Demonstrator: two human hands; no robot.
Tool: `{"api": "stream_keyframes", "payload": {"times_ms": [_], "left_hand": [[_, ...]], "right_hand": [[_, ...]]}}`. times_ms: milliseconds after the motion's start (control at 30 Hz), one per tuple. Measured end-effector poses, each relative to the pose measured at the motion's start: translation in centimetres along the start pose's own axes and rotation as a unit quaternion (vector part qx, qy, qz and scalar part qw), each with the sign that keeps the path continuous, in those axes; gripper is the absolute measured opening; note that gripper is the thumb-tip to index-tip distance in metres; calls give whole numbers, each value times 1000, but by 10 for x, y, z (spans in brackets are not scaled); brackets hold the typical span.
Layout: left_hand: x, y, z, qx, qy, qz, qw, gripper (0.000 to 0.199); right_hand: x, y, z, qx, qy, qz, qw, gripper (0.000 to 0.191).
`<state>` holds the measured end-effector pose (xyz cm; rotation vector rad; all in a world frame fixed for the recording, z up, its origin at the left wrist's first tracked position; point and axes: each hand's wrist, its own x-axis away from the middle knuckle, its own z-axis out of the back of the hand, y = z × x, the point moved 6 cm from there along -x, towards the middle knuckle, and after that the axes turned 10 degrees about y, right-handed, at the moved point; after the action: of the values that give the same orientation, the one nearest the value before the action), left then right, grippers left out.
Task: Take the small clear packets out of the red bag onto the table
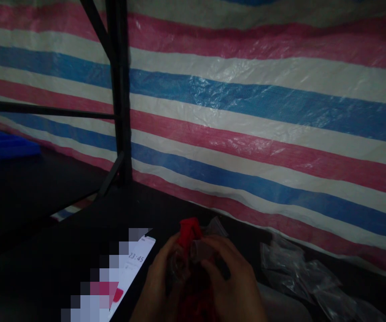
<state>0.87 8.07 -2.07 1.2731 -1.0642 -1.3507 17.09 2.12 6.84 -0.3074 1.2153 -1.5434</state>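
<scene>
Red item: small red piece (pixel 188 232) w/ clear plastic wrap round it, held up low in frame, just above the dark bench (pixel 78 232).
Left hand: left hand (pixel 159 277) closed on the item's left side, fingers curled round wrap.
Right hand: right hand (pixel 229 277) clamped on its right side, fingers over the top; both hands meet at the item.
Progress: looks mid-handling; wrap not fully on or off, can't tell which way.
Nearby: phone (pixel 125 273) lit on bench, just left of hands; loose clear bags (pixel 296 273) to the right.
Backdrop: red-white-blue striped tarp (pixel 246 112), black frame post (pixel 119 89), blue tray (pixel 5 147) far left.
</scene>
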Motion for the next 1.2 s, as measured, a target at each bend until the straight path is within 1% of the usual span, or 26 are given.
{"api": "stream_keyframes", "payload": {"times_ms": [67, 133, 200, 267, 367, 433, 500, 633, 733, 800, 833, 933, 1000, 1033, 1133, 1200], "left_hand": [[-1, 4, 4, -14, 19, 12, 1000, 67], [-1, 7, 11, -44, 58, 25, 997, 68], [0, 11, 19, -80, 104, 36, 991, 69], [3, 18, 23, -114, 132, 33, 984, 67], [9, 26, 20, -140, 145, 14, 979, 61], [11, 25, 15, -136, 140, 13, 981, 62], [9, 19, 11, -112, 128, 30, 985, 66], [2, 10, 13, -46, 113, 72, 990, 74], [2, 14, 15, -38, 89, 90, 991, 74], [4, 20, 15, -35, 82, 87, 992, 72], [5, 23, 15, -35, 83, 84, 992, 71], [6, 27, 13, -28, 97, 67, 993, 70], [5, 25, 12, -24, 108, 51, 993, 69], [4, 22, 11, -21, 104, 45, 993, 70], [1, 11, 6, -10, 57, 44, 997, 73], [1, 6, 2, 2, 24, 45, 999, 72]], "right_hand": [[1, 7, -2, 56, -15, -21, 998, 47], [3, 13, -7, 138, -48, -23, 989, 50], [4, 18, -8, 215, -61, -11, 975, 51], [5, 20, -7, 268, -45, 2, 962, 50], [5, 20, -10, 301, -23, 22, 953, 53], [5, 18, -16, 286, -23, 26, 958, 56], [5, 16, -22, 252, -13, 14, 968, 56], [5, 20, -28, 195, -7, -13, 981, 52], [7, 25, -31, 165, -19, -1, 986, 51], [8, 29, -31, 139, -19, 3, 990, 48], [8, 31, -30, 122, -15, -4, 992, 47], [7, 36, -25, 44, -2, -55, 998, 42], [5, 35, -20, -4, -7, -83, 996, 40], [3, 34, -17, -20, -9, -92, 995, 38], [0, 27, -6, -40, 1, -96, 995, 36], [0, 19, -2, -32, 0, -73, 997, 36]]}}
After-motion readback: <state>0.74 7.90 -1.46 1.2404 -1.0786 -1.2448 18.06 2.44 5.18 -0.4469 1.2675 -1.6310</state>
